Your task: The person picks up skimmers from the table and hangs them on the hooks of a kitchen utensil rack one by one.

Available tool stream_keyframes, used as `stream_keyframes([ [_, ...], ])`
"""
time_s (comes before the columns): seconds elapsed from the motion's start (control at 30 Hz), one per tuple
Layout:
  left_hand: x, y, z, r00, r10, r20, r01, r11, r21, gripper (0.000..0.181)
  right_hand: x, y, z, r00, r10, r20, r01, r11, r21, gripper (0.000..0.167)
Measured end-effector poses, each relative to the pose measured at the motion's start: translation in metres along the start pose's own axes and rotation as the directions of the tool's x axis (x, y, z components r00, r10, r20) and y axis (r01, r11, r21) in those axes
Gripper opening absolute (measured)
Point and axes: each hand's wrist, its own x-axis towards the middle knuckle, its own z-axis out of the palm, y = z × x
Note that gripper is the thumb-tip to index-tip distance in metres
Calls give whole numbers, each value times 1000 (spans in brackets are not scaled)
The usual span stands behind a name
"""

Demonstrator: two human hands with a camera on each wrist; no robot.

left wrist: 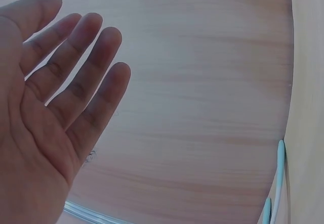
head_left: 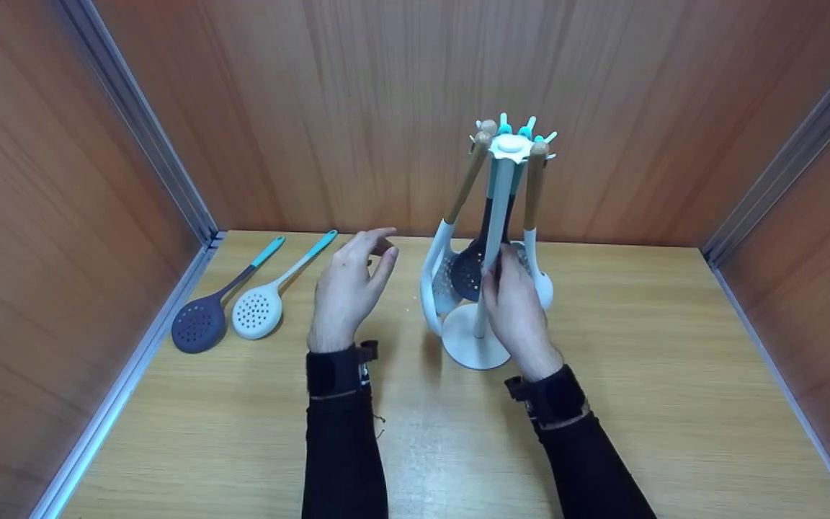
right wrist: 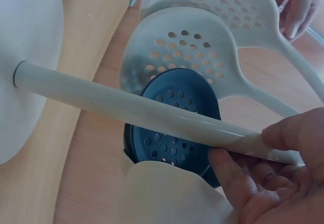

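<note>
A white utensil stand (head_left: pixel 503 202) with a round base (head_left: pixel 464 349) stands upright right of centre. My right hand (head_left: pixel 519 313) pinches its pole between thumb and fingers, low down; the right wrist view shows this pole (right wrist: pixel 126 105) close up. Around it hang a dark skimmer (head_left: pixel 467 274), pale slotted utensils (right wrist: pixel 177 37) and wooden-handled utensils, including a white-headed one (head_left: pixel 542 288) at the right. My left hand (head_left: pixel 349 288) hovers left of the stand, holding nothing; its fingers (left wrist: pixel 83 90) are spread and slightly bent in the left wrist view.
On the table's left lie a dark skimmer (head_left: pixel 199 324) and a white skimmer (head_left: pixel 257 313), both with turquoise handle ends. Wood-grain panels enclose the back and both sides, with metal strips (head_left: pixel 141 130) at the corners.
</note>
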Motion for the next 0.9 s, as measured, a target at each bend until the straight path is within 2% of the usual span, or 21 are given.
stream_keyframes([
  [0.33, 0, -11, -4, 995, -101, -2, 101, 995, 24, 45, 0, -1, -2, 1000, 24, 13, -25, 1000, 13, 46],
  [0.6, 3, -26, -8, 993, -120, -14, 121, 990, 70, 51, 0, 0, -1, 1000, 12, 10, -13, 1000, 10, 46],
  [0.9, 6, -46, -6, 990, -143, 6, 142, 986, 87, 56, -1, 1, 1, 999, -29, -21, 29, 1000, -9, 47],
])
